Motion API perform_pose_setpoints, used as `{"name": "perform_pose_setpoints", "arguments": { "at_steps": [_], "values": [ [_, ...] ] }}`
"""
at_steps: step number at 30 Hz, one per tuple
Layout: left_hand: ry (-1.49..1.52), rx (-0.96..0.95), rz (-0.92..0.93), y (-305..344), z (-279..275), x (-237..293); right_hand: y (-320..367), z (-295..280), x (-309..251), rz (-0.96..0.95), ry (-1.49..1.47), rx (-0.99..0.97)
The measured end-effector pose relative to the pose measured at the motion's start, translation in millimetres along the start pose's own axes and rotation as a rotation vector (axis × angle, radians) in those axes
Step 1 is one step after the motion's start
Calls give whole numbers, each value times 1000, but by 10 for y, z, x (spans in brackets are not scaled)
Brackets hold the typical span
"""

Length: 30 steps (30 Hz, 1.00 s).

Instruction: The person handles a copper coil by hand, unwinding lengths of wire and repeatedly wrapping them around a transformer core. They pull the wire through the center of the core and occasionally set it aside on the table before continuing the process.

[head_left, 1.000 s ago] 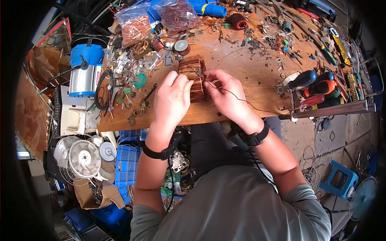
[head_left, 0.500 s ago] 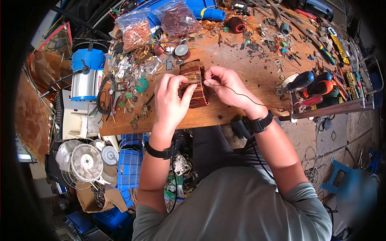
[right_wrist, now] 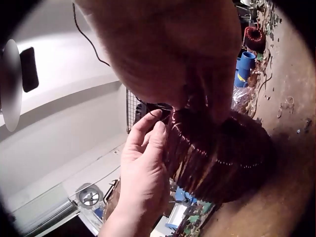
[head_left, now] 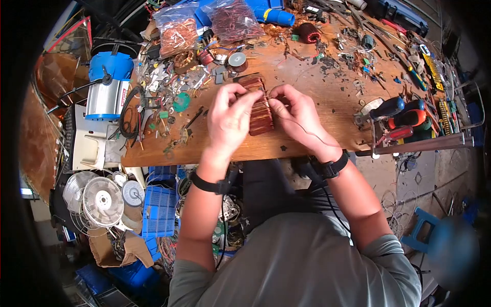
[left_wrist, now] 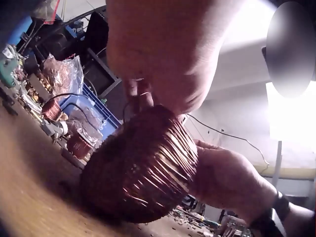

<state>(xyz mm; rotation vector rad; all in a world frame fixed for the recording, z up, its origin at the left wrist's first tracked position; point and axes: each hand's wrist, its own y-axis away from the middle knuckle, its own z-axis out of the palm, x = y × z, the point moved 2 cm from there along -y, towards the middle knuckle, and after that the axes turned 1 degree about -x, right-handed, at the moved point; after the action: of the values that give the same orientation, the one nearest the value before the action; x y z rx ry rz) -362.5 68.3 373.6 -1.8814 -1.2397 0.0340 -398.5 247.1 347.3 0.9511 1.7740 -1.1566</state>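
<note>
A ring-shaped coil [head_left: 262,120], wound closely with copper wire, stands on edge on the wooden bench [head_left: 317,138]. My left hand [head_left: 230,115] reaches over its near side; in the right wrist view its thumb and forefinger pinch the thin dark wire [right_wrist: 152,114] at the ring's rim. On the other side, my right hand [head_left: 302,115] pinches the wire beside the ring's opening, its fingertips close to the left ones. From there the loose wire [head_left: 312,134] trails back over the right wrist. The right hand's fingers partly hide the opening in the right wrist view.
Screwdrivers [head_left: 394,108] stand in a metal rack at the bench's right edge. Scraps, a spool [head_left: 237,61] and bags of copper wire [head_left: 179,37] lie at the back left. Another wound core [head_left: 309,33] sits at the back; pliers and long tools line the right.
My left hand has shifted right and up along the coil, its fingertips now beside the right hand's. The coil has tilted and turned slightly, and the right hand stays near its opening.
</note>
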Motion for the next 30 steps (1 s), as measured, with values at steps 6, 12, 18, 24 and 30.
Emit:
{"name": "perform_pose_setpoints", "arguments": {
  "at_steps": [6,12,18,24,30],
  "values": [
    [216,234,-198,97,27,-111,-107,9,-189,136,64,-120],
    [-90,278,-85,226,303,37,-126,36,-160,-151,196,-46],
    [12,319,-183,66,317,-77,-38,50,160,305,-538,33],
    [69,261,-244,-28,302,-112,-66,-121,-102,225,-20,1],
    [-112,287,-147,-76,287,-51,-196,-27,-167,-137,341,13]
  ]
}}
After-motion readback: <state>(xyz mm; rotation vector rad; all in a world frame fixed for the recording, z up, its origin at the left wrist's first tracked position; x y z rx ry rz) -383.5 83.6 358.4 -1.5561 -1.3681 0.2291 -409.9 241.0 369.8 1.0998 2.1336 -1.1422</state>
